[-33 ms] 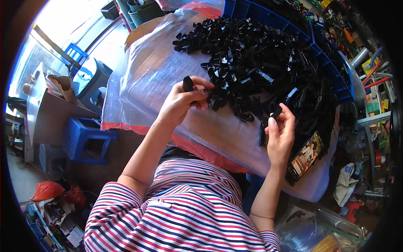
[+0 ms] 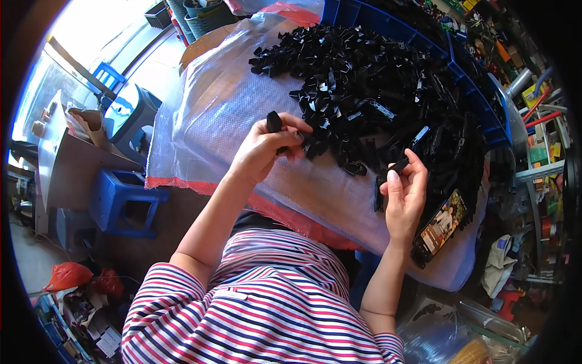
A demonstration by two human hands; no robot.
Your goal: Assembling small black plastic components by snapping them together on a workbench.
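Note:
A large heap of small black plastic pieces (image 2: 364,85), some with shiny metal-looking strips, lies on a white woven sheet (image 2: 224,115). At the near left edge of the heap is my left hand (image 2: 264,148), its fingers closed round a black plastic piece (image 2: 274,121) whose rounded end sticks up. My right hand (image 2: 405,197) is at the heap's near right side. Its thumb and fingertips pinch another small black piece (image 2: 398,164). The exact shape of both held pieces is partly hidden by my fingers.
A phone (image 2: 441,227) with a lit screen lies right of my right hand. Blue crates (image 2: 388,25) border the heap's far side. A blue stool (image 2: 124,203) stands at left beside a table (image 2: 79,158). Crowded shelves (image 2: 542,176) line the right.
My left hand has shifted very slightly to the right with its black piece. The right hand looks unmoved.

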